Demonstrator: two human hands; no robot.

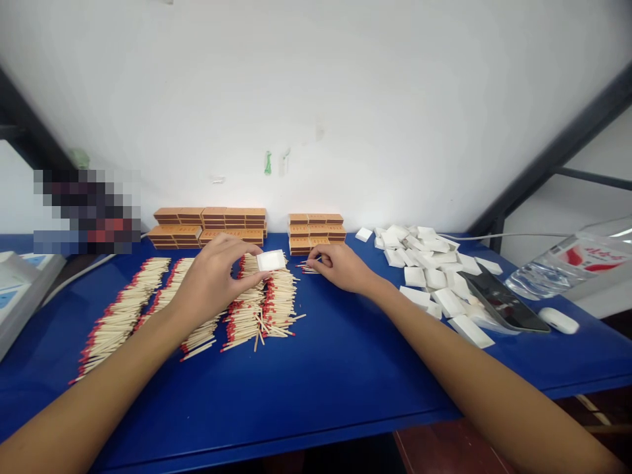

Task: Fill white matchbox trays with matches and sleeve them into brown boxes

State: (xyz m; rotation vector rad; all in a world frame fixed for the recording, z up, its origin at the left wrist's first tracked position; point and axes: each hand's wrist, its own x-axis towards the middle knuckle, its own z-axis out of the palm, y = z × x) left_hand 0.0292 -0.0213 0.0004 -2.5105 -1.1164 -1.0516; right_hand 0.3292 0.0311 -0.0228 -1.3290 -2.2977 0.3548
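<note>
My left hand (pixel 214 280) holds a small white matchbox tray (pixel 271 261) between thumb and fingers, above the rows of red-tipped matches (pixel 247 309) spread on the blue table (pixel 316 375). My right hand (pixel 340 266) is closed in a pinch on a few matches (pixel 309 267) lying on the table just in front of the right stack of orange matchboxes (pixel 316 232).
A longer stack of orange matchboxes (pixel 210 227) lines the wall at the back. A heap of white trays (pixel 434 270) lies right, beside a phone (pixel 503 303), a white earbud case (pixel 557 320) and a plastic bottle (pixel 567 263). A white device (pixel 20 283) sits far left.
</note>
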